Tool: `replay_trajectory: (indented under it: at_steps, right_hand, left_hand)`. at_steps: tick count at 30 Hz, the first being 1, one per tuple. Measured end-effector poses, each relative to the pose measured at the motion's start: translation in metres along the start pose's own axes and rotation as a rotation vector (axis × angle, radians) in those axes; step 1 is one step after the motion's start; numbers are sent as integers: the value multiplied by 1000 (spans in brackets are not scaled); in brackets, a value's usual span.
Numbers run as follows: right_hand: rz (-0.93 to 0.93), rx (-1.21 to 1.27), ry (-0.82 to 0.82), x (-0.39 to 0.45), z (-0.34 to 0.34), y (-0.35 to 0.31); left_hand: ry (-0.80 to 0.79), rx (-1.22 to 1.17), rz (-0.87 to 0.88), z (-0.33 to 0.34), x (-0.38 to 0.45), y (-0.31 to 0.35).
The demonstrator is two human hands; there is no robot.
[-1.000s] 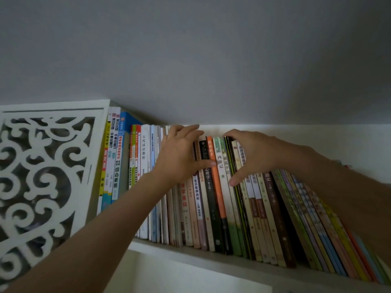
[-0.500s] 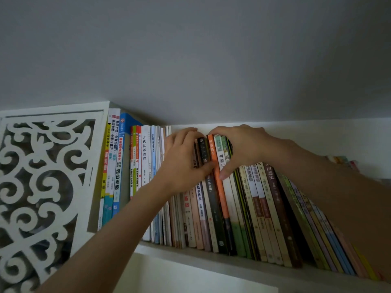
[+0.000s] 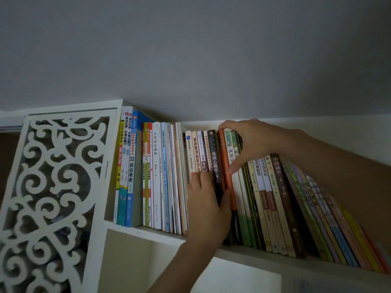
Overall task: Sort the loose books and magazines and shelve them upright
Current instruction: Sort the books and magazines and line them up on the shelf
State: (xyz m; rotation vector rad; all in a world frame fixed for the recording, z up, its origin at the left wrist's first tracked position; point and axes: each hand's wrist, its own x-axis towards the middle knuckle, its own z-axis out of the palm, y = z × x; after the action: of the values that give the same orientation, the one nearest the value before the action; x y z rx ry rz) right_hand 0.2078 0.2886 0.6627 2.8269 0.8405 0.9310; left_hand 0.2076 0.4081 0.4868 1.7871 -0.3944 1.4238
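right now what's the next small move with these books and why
Probably the right hand, which grips the tops of the orange-spined book and its green neighbours, should tip them leftward against the black-spined book that the left hand presses, since the row to the right leans.

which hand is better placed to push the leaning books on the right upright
Right. The right hand already grips the tops of the green-spined books, next to the leaning cream and brown books. The left hand rests lower, against the black-spined book.
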Motion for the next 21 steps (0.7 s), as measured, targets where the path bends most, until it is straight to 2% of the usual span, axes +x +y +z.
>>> replay_trajectory:
  at_steps: [5,9,12,16,21]
  right_hand:
    - [-11,17,21,-3,1,6]
    - [-8,-1,13,-1,1,6]
    - [-5,-6,18,-1,0,6]
    - [-1,-30,22,-1,2,8]
    - [-4,-79,-8,-2,0,4]
  left_hand:
    - [23,-104,4,-24,0,14]
    - [-126,-33,-133,-30,-14,14]
    - [-168,22,-173,-34,-18,18]
    - [-148,-29,-218,-56,-22,19]
    - [-17,-109,-213,-104,-41,22]
